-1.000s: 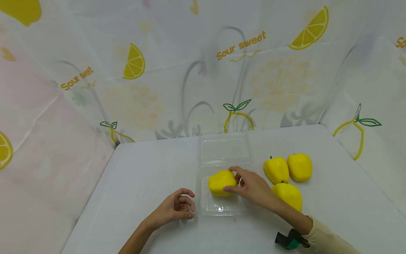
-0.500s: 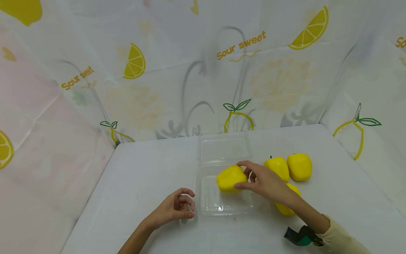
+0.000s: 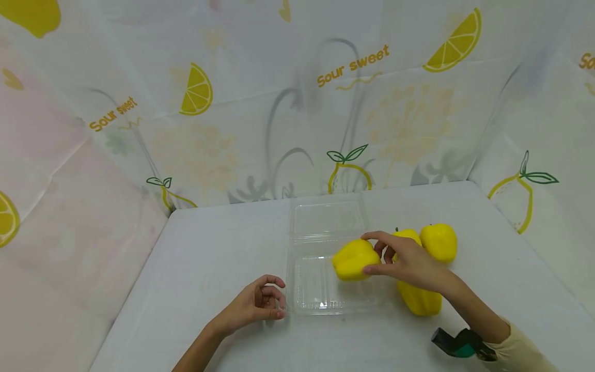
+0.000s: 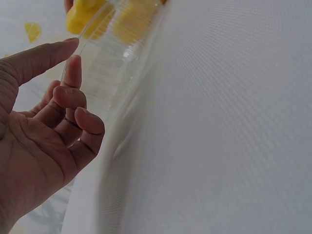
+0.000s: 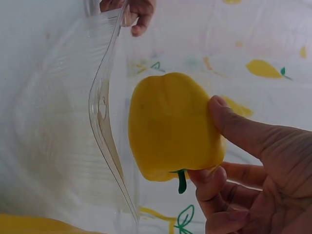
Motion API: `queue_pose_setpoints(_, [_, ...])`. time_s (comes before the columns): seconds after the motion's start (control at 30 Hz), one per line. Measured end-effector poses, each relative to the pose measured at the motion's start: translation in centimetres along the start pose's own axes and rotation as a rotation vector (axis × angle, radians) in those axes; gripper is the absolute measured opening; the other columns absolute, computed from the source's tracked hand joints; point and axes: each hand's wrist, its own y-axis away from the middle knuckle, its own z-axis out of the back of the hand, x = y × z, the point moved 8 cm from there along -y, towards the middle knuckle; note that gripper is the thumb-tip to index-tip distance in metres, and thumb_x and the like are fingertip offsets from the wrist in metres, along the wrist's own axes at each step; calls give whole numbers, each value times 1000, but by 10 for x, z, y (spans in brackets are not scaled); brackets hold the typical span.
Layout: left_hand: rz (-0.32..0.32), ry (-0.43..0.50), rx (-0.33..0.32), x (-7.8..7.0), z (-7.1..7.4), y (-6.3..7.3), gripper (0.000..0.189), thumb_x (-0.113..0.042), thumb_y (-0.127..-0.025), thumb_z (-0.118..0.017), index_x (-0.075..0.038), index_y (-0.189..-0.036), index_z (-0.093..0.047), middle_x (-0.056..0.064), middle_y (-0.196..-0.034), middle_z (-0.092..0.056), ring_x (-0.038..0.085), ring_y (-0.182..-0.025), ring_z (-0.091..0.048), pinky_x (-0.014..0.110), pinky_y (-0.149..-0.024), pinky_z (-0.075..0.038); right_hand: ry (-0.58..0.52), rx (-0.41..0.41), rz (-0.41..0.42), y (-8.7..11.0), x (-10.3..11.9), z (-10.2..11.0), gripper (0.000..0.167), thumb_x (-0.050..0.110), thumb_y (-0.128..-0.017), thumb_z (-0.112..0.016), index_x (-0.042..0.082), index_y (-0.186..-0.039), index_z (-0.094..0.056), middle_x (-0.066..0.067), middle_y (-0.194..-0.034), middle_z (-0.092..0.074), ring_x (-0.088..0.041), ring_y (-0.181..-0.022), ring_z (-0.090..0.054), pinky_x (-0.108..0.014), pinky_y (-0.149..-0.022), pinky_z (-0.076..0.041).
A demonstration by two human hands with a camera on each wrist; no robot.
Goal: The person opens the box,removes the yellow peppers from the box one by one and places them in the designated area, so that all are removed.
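My right hand (image 3: 411,261) pinches a yellow bell pepper (image 5: 175,126) between thumb and fingers at its stem end. In the head view this pepper lies on its side, over the right part of a clear plastic clamshell box (image 3: 309,305). The green stem points down in the right wrist view, where the pepper is beside the box's rim. My left hand (image 3: 257,300) is at the box's left edge, thumb and index fingertips at the clear rim (image 4: 92,22) with the other fingers curled. The box's lid (image 3: 330,217) lies folded back, away from me.
Right of the box are more yellow peppers: one at the far right (image 3: 439,243), a near one (image 3: 420,300), and another partly hidden behind my right hand (image 3: 408,235). A white table (image 3: 223,243) carries everything, with printed fabric (image 3: 241,129) rising around it.
My right hand has moved to the right with the pepper, from the middle of the box towards its right side, raising it slightly. The left hand has stayed at the rim.
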Motion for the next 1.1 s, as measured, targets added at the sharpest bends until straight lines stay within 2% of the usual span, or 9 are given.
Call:
queue_pose_setpoints(0.2, [9,-8,-6,1,1,0,58,-1,-86,-74,12,-129,-36,12,-97,-64,9,-68,-49,19,-61,-43,14,21,-14,6,-4,11,58,41,-83,-78,21,-133,-57,3,-95,-59,-15,-79,-55,-25,-65,-48])
queue_pose_setpoints(0.5, [6,-6,-7,0,1,0,57,-1,-87,-73,12,-129,-37,13,-97,-64,8,-68,-49,18,-61,-42,35,14,12,15,-10,29,56,42,-83,-78,24,-132,-58,3,-98,-60,-13,-81,-56,-26,-63,-48])
queue_pose_setpoints(0.8, [5,-12,-10,0,1,1,57,-2,-87,-74,12,-129,-37,14,-97,-64,9,-68,-49,18,-60,-42,28,31,13,21,-21,41,55,39,-82,-80,23,-130,-59,1,-97,-58,-13,-77,-56,-27,-64,-48])
queue_pose_setpoints(1.1, [17,-19,-17,1,1,1,58,-3,-86,-74,11,-129,-37,16,-97,-64,8,-67,-49,18,-60,-42,48,24,49,31,-30,60,53,30,-84,-80,24,-131,-59,2,-97,-60,-11,-80,-58,-27,-65,-47])
